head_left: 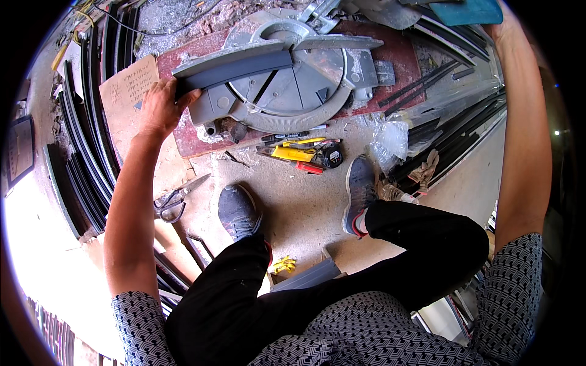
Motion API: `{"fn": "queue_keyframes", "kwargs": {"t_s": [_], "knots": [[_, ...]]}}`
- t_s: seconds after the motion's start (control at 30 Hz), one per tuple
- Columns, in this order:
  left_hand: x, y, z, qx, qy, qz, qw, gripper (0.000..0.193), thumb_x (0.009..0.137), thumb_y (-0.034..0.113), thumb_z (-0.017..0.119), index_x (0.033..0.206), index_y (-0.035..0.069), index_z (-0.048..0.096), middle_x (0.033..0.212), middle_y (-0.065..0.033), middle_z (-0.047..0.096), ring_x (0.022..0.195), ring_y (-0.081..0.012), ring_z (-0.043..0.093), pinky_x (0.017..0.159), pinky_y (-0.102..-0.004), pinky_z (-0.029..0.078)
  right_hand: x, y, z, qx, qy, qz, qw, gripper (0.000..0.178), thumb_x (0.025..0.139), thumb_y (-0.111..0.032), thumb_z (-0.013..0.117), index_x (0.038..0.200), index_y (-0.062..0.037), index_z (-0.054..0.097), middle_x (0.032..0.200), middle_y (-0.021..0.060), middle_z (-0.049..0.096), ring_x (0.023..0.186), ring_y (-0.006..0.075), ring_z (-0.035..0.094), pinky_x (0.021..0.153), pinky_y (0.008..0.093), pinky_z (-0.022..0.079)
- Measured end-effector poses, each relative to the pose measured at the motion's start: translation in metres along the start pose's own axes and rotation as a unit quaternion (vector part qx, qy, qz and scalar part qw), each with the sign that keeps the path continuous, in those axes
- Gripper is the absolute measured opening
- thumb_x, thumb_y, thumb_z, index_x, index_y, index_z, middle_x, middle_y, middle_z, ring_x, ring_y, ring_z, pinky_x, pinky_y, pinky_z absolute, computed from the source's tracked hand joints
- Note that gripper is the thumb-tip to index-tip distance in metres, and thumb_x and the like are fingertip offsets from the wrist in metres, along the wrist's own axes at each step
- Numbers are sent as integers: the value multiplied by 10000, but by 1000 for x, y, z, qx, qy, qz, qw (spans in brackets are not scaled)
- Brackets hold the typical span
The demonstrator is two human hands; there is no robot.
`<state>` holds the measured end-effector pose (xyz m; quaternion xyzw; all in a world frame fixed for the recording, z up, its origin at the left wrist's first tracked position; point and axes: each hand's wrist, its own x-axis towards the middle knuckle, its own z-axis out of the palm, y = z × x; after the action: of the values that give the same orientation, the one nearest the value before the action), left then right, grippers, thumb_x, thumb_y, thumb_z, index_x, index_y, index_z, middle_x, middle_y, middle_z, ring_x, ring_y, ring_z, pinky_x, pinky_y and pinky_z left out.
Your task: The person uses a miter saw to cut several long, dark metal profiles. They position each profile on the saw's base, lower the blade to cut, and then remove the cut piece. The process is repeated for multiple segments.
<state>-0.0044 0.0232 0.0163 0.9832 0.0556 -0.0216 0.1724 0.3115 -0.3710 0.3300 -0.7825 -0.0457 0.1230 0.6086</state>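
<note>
My left hand [162, 108] grips the left end of a dark grey profile strip [241, 72], with the thumb on the near side. The strip lies along the metal fence [229, 56] of a mitre saw, across its round grey table [293, 91]. Its right end stops near the gap in the fence. My right arm reaches up to the top right corner, where my right hand [502, 29] meets a teal part [467, 11]. The fingers of that hand are hidden, so its hold cannot be made out. A round blade-like metal plate [384, 13] shows beside the teal part.
A yellow knife [293, 153], a red-handled tool [309, 168], a marker and a black tape measure [331, 155] lie before the saw. Scissors [174, 198] rest near my left shoe. Bundles of dark strips [76, 128] flank both sides. A work glove [423, 171] lies at right.
</note>
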Motion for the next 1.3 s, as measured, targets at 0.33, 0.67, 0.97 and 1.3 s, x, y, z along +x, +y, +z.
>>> {"fn": "queue_keyframes", "kwargs": {"t_s": [0.33,0.67,0.97,1.3], "knots": [[0,-4,3,19,-10,-2,1000,621,984,593,628,1134,-9,660,1132,-205,676,1141,-410,627,1001,-517,457,2,2,-5,10,2,-19,1000,206,846,-162,615,890,39,622,729,157,669,565,244,641,533,315,570],[1,0,0,30,-32,-27,999,658,994,612,597,1171,-19,662,1189,-217,670,1187,-417,609,1037,-517,443,-1,1,5,36,37,-9,999,187,838,-168,620,860,17,622,717,142,658,560,237,630,539,313,568],[-1,-1,2,15,13,-4,1000,577,1001,559,624,1064,-14,646,1080,-219,662,1099,-433,618,982,-527,454,-2,1,6,29,-9,-7,1000,300,879,-224,556,1000,47,510,803,173,571,719,307,614,680,417,538],[-1,0,-3,28,-31,-40,998,653,987,615,605,1177,-6,674,1207,-218,677,1194,-417,602,1055,-512,431,-42,15,-4,88,-74,24,993,201,1028,-135,629,1078,59,629,972,129,691,781,184,680,710,276,612]]}}
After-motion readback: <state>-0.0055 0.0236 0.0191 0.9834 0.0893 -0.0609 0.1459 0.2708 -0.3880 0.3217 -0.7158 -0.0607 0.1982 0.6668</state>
